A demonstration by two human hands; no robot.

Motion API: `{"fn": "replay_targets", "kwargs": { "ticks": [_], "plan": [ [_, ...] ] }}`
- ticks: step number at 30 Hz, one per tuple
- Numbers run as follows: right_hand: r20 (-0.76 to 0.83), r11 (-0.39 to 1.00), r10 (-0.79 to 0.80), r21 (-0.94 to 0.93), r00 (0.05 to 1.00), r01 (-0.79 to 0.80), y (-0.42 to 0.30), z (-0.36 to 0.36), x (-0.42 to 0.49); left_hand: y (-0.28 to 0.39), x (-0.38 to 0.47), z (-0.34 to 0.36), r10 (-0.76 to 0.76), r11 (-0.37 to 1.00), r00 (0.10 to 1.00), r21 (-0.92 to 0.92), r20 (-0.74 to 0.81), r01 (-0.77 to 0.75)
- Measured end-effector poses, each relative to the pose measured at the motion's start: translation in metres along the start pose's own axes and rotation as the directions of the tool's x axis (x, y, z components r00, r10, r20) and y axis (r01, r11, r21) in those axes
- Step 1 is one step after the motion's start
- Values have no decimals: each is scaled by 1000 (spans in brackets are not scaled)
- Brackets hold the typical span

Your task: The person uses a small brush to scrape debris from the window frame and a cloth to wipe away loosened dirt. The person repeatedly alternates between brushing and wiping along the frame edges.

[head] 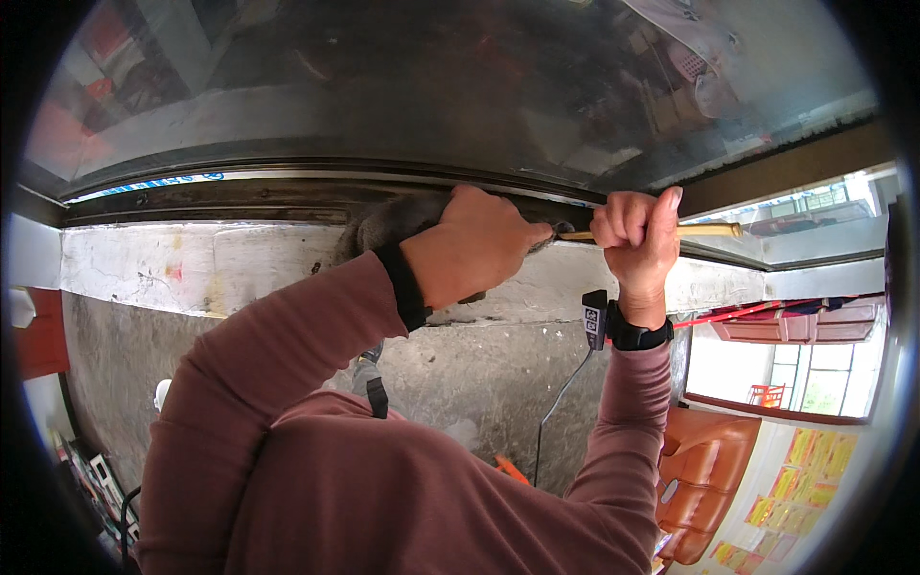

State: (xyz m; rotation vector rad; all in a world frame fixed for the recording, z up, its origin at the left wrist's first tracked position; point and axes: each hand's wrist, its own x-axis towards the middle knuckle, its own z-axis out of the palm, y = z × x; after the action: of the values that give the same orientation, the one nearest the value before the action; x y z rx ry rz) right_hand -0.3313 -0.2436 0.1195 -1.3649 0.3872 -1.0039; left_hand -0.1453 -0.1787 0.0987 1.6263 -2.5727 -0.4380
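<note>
My right hand [640, 233] is closed around a thin yellowish stick [708, 230], which looks like wood or bamboo. The stick's left end meets a dark grey cloth [392, 223] at the window track [287, 201]. My left hand [478, 241] presses on that cloth, with its index finger pointing at the stick's tip. The cloth lies bunched under and left of this hand, over the dark metal track and the edge of the white sill [251, 262]. Part of the cloth is hidden beneath my left hand.
A large reflective window pane [445, 93] rises beyond the track. A black device with a cable [550, 413] is at my right wrist. Below the sill lies a grey concrete floor [460, 374]. A brown leather sofa [708, 481] stands at lower right, a red-brown piece [43, 334] at far left.
</note>
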Motion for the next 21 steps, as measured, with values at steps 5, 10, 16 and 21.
{"fn": "replay_targets", "kwargs": {
  "ticks": [5, 10, 16, 21],
  "plan": [
    [7, 996, 1, -92, 1000, 0, 7, -4, -3, 1, 6, 6, 23, 1000, 997, 4, 77, -23],
    [-70, 999, 46, -10, 996, -47, 6, 5, -3, 14, -1, 17, -12, 994, 996, 109, -89, 22],
    [-79, 998, 59, 42, 995, -56, 10, 28, 9, 3, -25, 20, -23, 985, 984, 163, -177, 52],
    [-49, 995, 67, 75, 997, -64, 34, 76, 21, -38, -64, 19, -67, 997, 988, 31, -139, 72]
  ]
}}
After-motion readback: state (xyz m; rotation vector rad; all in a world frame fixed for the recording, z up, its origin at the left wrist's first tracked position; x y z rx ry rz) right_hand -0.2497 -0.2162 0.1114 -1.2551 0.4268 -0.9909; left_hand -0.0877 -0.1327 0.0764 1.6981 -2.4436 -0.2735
